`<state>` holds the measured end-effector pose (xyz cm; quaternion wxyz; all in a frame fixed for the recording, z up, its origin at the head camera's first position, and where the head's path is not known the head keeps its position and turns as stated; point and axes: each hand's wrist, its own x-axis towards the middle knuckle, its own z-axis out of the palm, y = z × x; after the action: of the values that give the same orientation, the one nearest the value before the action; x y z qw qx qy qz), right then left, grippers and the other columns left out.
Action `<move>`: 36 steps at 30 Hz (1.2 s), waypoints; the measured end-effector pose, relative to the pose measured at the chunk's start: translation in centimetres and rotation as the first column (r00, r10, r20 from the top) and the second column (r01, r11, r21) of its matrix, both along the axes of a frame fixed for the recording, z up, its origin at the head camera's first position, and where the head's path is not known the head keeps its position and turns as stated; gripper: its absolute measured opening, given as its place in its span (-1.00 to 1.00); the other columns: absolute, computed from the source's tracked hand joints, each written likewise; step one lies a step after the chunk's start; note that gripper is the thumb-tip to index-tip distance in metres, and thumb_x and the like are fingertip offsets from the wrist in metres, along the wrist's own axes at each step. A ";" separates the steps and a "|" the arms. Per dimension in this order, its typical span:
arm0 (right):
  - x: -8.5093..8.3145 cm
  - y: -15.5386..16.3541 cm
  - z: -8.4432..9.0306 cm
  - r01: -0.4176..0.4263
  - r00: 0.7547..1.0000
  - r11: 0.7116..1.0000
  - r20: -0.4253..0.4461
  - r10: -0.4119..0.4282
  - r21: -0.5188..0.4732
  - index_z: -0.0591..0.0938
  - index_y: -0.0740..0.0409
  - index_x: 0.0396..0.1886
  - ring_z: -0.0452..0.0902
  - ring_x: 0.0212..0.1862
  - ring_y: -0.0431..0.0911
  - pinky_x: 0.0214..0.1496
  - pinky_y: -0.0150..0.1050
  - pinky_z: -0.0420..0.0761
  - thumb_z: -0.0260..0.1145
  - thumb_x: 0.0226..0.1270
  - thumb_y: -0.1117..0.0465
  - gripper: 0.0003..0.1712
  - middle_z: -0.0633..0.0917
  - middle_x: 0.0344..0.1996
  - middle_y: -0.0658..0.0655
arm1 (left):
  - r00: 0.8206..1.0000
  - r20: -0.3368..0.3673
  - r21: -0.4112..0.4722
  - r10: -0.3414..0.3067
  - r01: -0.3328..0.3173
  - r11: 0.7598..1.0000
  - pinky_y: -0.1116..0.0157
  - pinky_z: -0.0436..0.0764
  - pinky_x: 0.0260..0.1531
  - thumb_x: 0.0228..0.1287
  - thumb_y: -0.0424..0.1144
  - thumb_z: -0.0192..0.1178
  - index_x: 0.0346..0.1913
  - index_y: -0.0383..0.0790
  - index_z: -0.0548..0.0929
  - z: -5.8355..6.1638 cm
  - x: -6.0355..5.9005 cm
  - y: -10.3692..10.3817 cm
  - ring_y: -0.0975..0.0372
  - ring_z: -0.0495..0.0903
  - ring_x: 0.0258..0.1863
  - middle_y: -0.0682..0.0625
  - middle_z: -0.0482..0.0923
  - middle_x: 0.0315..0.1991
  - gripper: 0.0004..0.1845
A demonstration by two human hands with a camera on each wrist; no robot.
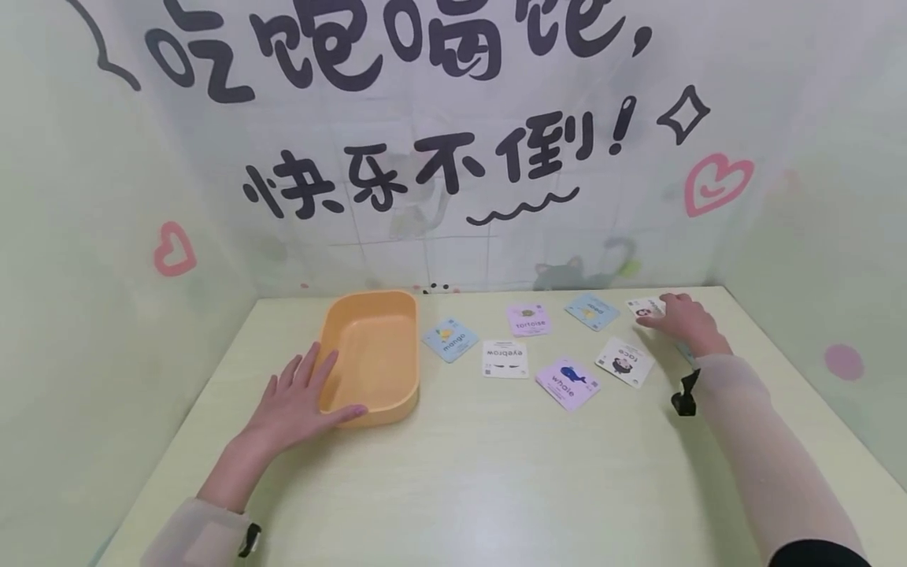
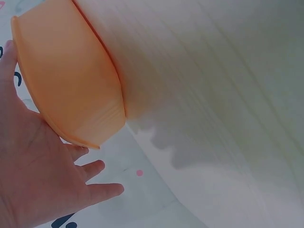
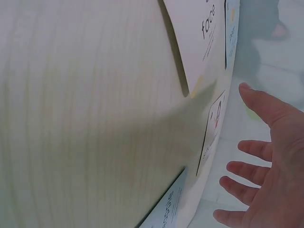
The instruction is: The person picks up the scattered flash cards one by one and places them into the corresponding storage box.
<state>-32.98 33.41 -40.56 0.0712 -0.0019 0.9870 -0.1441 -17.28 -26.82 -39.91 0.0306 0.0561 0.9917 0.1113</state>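
1. Card (image 1: 646, 307) lies at the table's (image 1: 496, 472) far right edge, right hand (image 1: 683, 321) over it, fingers spread flat, nothing gripped
2. Left hand (image 1: 298, 402) rests open against orange tray (image 1: 372, 358)
3. Step looks like picking the card; next calls for pinching its edge

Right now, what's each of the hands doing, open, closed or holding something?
Left hand: open, fingers straight, resting against the orange tray.
Right hand: open, fingers spread over a white card, gripping nothing.
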 end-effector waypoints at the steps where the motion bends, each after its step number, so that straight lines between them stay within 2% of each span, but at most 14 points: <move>1: 0.0 0.0 0.0 0.004 1.000 1.000 0.006 -0.004 -0.002 0.14 0.56 0.43 0.17 0.28 0.58 0.28 0.46 0.28 0.18 0.38 -0.21 0.02 0.16 0.32 0.69 | 1.000 -0.001 -0.001 0.001 -0.001 1.000 -0.45 -0.06 0.35 0.09 0.57 0.06 0.61 -0.13 -0.06 0.0 0.0 0.0 -0.35 -0.13 0.52 -0.30 -0.22 0.61 0.21; 8: -0.1 0.2 -1.1 0.056 0.998 0.998 0.036 -0.056 0.016 0.16 0.64 0.35 0.28 0.18 0.56 0.13 0.44 0.41 0.14 0.38 -0.22 0.02 0.24 0.21 0.73 | 1.000 0.005 -0.004 -0.007 0.007 1.000 -0.45 -0.06 0.35 0.08 0.58 0.06 0.61 -0.13 -0.03 0.1 -0.3 0.2 -0.33 -0.11 0.52 -0.29 -0.20 0.61 0.21; 11: -0.4 0.3 -1.5 0.051 0.997 0.999 0.052 -0.051 0.019 0.20 0.64 0.33 0.32 0.15 0.54 0.10 0.43 0.43 0.14 0.40 -0.20 -0.03 0.29 0.17 0.72 | 1.000 0.010 -0.003 -0.009 0.009 1.000 -0.45 -0.06 0.35 0.08 0.58 0.06 0.61 -0.13 -0.03 0.2 -0.4 0.4 -0.33 -0.11 0.53 -0.29 -0.21 0.61 0.21; 16: -0.5 0.3 -1.5 0.031 0.997 0.999 0.074 -0.033 0.033 0.27 0.52 0.36 0.29 0.21 0.55 0.17 0.43 0.39 0.08 0.43 -0.13 -0.16 0.33 0.20 0.68 | 1.000 0.011 0.002 -0.019 0.019 1.000 -0.45 -0.06 0.35 0.10 0.56 0.06 0.60 -0.15 -0.01 0.4 -0.4 0.5 -0.33 -0.11 0.52 -0.32 -0.20 0.60 0.20; 22: -0.7 0.2 -1.4 0.033 0.999 0.999 0.032 -0.033 -0.016 0.35 0.52 0.29 0.32 0.20 0.51 0.23 0.41 0.36 0.14 0.41 -0.03 -0.26 0.41 0.18 0.63 | 1.000 0.018 -0.004 -0.010 0.010 1.000 -0.45 -0.05 0.35 0.09 0.57 0.06 0.60 -0.16 -0.01 0.5 -0.4 0.5 -0.33 -0.11 0.52 -0.32 -0.20 0.60 0.20; 25: -0.8 0.2 -1.3 0.069 0.997 0.995 0.050 -0.065 -0.077 0.24 0.53 0.36 0.22 0.24 0.56 0.26 0.44 0.30 0.22 0.37 -0.01 -0.18 0.31 0.23 0.68 | 1.000 0.017 -0.010 -0.007 0.007 1.000 -0.45 -0.04 0.35 0.08 0.57 0.07 0.60 -0.16 -0.01 0.5 -0.4 0.5 -0.34 -0.10 0.52 -0.32 -0.19 0.60 0.21; 30: -0.9 0.3 -1.2 0.176 0.978 0.971 0.139 -0.154 -0.163 -0.04 0.51 0.49 -0.04 0.32 0.61 0.30 0.51 0.19 0.36 0.26 -0.01 0.11 0.03 0.30 0.79 | 1.000 0.009 -0.017 -0.004 0.004 1.000 -0.45 -0.02 0.35 0.09 0.57 0.06 0.60 -0.15 0.00 0.4 -0.3 0.4 -0.34 -0.08 0.51 -0.32 -0.18 0.60 0.20; 33: -1.0 0.3 -1.3 0.214 0.970 0.962 0.154 -0.188 -0.170 -0.15 0.61 0.46 0.01 0.29 0.60 0.34 0.46 0.21 0.39 0.22 0.02 0.20 -0.05 0.27 0.83 | 1.000 0.003 -0.019 -0.005 0.005 1.000 -0.45 -0.01 0.35 0.08 0.57 0.07 0.60 -0.16 0.01 0.4 -0.2 0.4 -0.34 -0.07 0.51 -0.32 -0.17 0.60 0.20; 36: -0.9 0.6 -1.5 0.221 0.970 0.959 0.142 -0.197 -0.179 -0.14 0.73 0.40 0.09 0.23 0.56 0.36 0.40 0.26 0.38 0.22 0.08 0.17 -0.09 0.24 0.83 | 1.000 0.002 -0.016 -0.002 0.002 1.000 -0.45 -0.01 0.35 0.08 0.57 0.08 0.60 -0.16 0.01 0.3 -0.1 0.3 -0.34 -0.07 0.51 -0.32 -0.17 0.60 0.20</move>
<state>-33.92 33.97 -42.01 0.1157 0.1043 0.9567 -0.2458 -17.41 -26.48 -39.59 0.0322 0.0567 0.9925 0.1031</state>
